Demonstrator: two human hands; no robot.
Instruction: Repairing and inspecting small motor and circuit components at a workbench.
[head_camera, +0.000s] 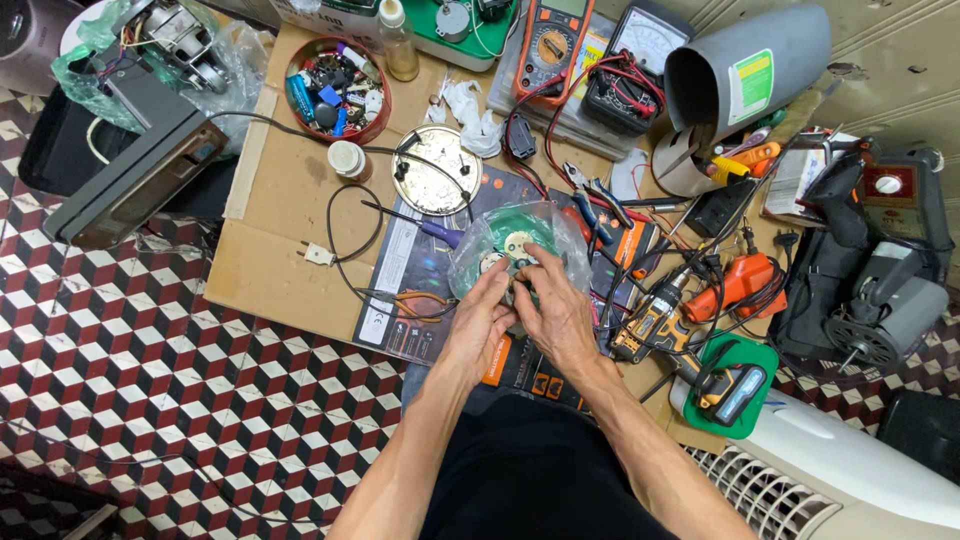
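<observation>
Both my hands meet over a clear plastic bag that holds a green round part with a small pale disc in its middle. My left hand grips the bag's near left edge, fingers curled against it. From the right, my right hand pinches the bag's near edge, thumb and fingers pressed into the plastic. The bag lies on a dark printed sheet spread over flattened cardboard.
A round metal lid and a black cord with a white plug lie to the left. Pliers, a cordless drill, an orange multimeter, a grey pipe and a red bowl of small parts surround the spot.
</observation>
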